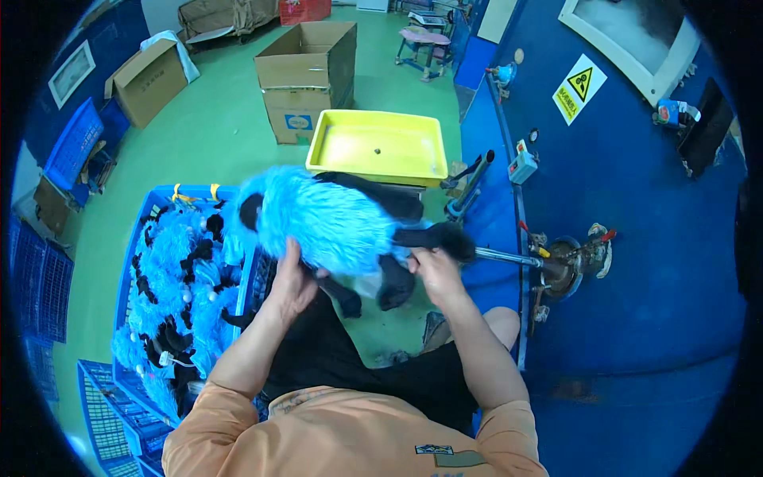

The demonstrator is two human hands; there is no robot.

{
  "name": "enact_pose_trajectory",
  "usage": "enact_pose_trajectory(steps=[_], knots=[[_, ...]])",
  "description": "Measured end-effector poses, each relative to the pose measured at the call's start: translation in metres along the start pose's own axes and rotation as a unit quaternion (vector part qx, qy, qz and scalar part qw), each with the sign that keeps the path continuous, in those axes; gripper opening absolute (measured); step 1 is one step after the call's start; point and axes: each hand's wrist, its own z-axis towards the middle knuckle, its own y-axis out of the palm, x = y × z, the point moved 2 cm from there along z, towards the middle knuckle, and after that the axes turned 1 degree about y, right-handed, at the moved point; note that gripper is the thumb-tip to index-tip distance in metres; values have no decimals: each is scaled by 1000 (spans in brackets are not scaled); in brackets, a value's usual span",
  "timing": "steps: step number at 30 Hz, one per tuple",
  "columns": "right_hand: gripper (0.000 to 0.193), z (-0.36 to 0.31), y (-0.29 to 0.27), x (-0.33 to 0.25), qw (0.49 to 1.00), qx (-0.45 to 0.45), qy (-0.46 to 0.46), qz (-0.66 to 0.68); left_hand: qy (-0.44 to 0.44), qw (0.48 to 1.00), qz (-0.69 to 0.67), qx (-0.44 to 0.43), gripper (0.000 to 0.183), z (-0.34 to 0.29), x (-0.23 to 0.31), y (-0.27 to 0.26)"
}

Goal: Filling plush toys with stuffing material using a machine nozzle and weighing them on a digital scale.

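Between my hands hangs a plush toy (322, 219) with bright blue shaggy fur and black limbs, held lengthwise over my lap. My left hand (296, 288) grips its blue underside at the left, thumb up against the fur. Black limbs dangle below the body. Around a black part at the toy's right end, my right hand (433, 273) is closed. Just past that end is a metal tube (509, 256) sticking out of the blue machine; whether the toy touches it cannot be made out. A blue crate (165, 193) at my left is heaped with similar blue and black plush pieces (171, 262).
A yellow tray (380, 171) stands ahead, with a tall cardboard box (306, 83) behind it. The blue machine wall (636, 318) closes off the right side, with a small control box (522, 167) on it. More blue crates (107, 413) stand at lower left.
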Motion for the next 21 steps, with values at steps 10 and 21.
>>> enact_pose_trajectory(steps=[10,21], knots=[[24,-3,-70,57,989,137,14,-56,-145,985,-39,81,36,2,-116,55],[20,-23,-214,8,532,378,12,-758,-228,969,42,-80,28,-3,-167,142]])
